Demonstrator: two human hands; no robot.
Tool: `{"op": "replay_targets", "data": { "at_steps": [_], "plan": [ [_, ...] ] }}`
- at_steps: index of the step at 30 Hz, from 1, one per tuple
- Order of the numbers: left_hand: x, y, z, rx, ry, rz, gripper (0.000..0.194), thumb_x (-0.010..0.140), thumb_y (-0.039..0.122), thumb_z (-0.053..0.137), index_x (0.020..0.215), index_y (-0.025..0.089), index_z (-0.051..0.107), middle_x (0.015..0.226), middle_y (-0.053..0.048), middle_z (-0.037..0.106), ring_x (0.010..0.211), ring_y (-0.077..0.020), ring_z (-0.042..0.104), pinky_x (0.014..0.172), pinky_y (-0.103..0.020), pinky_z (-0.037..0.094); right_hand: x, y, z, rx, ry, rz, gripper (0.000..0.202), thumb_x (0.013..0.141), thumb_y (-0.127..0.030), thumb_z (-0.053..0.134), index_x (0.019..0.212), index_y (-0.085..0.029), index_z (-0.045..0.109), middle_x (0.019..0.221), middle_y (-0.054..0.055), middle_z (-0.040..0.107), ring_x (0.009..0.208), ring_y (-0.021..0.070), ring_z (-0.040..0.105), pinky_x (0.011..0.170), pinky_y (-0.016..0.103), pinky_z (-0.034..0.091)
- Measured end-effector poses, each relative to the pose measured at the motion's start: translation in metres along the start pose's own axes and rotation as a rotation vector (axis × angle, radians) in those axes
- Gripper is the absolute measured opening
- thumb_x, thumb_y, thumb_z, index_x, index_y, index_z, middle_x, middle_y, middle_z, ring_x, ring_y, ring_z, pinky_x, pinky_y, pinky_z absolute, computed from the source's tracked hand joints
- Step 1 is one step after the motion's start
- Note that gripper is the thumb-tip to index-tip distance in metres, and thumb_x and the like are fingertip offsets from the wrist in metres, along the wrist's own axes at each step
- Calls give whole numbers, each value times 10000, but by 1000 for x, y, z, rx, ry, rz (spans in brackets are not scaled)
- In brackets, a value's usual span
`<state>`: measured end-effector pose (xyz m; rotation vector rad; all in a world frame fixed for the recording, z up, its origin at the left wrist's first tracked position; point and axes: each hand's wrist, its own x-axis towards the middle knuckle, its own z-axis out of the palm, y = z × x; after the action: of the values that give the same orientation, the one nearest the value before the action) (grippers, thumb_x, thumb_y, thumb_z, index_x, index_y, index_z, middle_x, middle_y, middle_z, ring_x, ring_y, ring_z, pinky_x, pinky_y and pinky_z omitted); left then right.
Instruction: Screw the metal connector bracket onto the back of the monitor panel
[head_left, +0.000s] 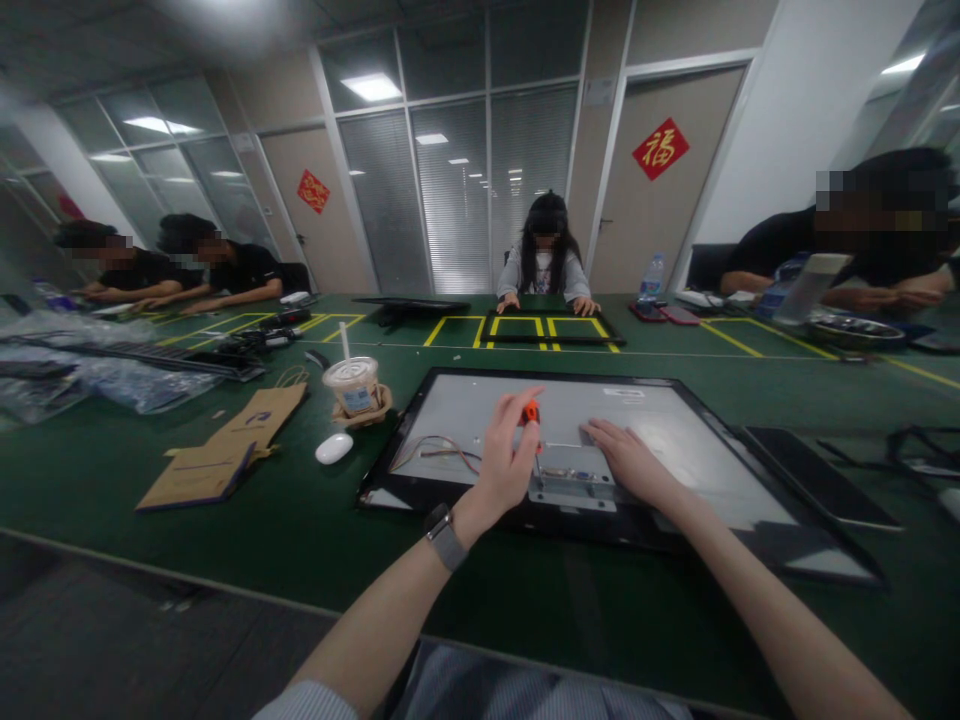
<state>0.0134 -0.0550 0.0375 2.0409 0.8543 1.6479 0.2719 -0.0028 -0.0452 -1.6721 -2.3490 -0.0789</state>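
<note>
A flat monitor panel (pixel 480 405) with a grey metal back and black border lies on the green table in front of me. My left hand (pixel 510 450) grips a screwdriver (pixel 532 412) with an orange handle. The screwdriver stands nearly upright, its shaft reaching down to the left end of a metal bracket (pixel 574 490) near the panel's close edge. Whether the tip sits in a screw is too small to tell. Flat on the panel's back, right of the bracket, rests my right hand (pixel 626 458) with fingers stretched out. Thin coloured wires (pixel 442 450) lie left of my left hand.
Left of the panel are a white mouse (pixel 334 448), an iced drink cup (pixel 354 388) and a brown paper bag (pixel 225 450). A black flat bar (pixel 821 475) and cables (pixel 926 450) lie to the right. Across the table, a person's hands touch a black frame (pixel 551 328).
</note>
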Motion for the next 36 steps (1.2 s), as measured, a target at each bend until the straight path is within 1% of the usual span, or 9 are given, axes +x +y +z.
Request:
{"op": "replay_targets", "data": {
  "at_steps": [4,11,13,18,21,24,30,33,36],
  "plan": [
    [-1,-2,1,24,-4,26,363,1042,234,393,1373,235,543,1056,-58,596,891,-169,590,825,-320,516,-1,0,0,11,6,16,521,1028,-170,275,1454,-193,573,1539,174,528,1424,300,503,1155,582,388],
    [3,-3,-1,141,36,153,197,983,233,556,1158,204,641,944,-23,522,826,-159,546,808,-313,501,-1,0,0,-14,-14,2,549,974,-93,318,1461,-163,561,1547,195,512,1427,310,497,1147,575,396],
    [3,-1,-2,143,19,158,211,983,244,558,1174,214,642,938,-23,517,836,-164,544,802,-313,501,0,-1,0,-20,-21,5,555,965,-81,323,1461,-160,561,1545,199,513,1425,309,499,1144,567,403],
    [1,1,-4,140,-27,156,326,1030,215,408,1293,227,600,977,-40,533,863,-170,548,792,-310,500,0,-2,-1,-11,-30,15,538,995,-115,300,1465,-167,557,1552,187,509,1431,304,491,1149,567,396],
    [1,-2,-2,144,7,180,301,1019,239,475,1304,199,561,982,-41,548,841,-166,539,786,-307,499,-1,-1,-2,-7,-19,1,533,994,-118,310,1462,-178,559,1546,183,518,1427,298,497,1144,563,405],
    [2,-4,-1,156,13,191,257,1003,263,535,1248,191,562,984,-44,574,838,-169,552,788,-310,505,-1,0,0,-25,-22,-14,551,981,-91,306,1469,-174,549,1546,182,519,1425,297,500,1141,558,410],
    [8,-2,-7,159,-24,168,245,989,284,581,1219,202,596,952,-31,606,797,-156,587,785,-301,520,0,-3,-1,-29,-31,7,557,969,-70,323,1469,-163,550,1553,176,510,1429,307,494,1152,560,396],
    [11,-3,-11,93,24,147,234,976,296,599,1191,203,617,940,-26,610,795,-150,600,765,-284,522,-1,-7,-6,-9,-51,21,561,984,-79,290,1485,-146,533,1564,174,496,1449,305,468,1171,561,370],
    [12,-4,-9,-65,97,47,248,965,308,615,1189,202,613,944,-26,614,805,-145,613,765,-272,532,-2,-12,-12,10,-65,30,571,971,-71,310,1495,-150,524,1571,173,488,1458,305,455,1178,555,361]
  ]
}}
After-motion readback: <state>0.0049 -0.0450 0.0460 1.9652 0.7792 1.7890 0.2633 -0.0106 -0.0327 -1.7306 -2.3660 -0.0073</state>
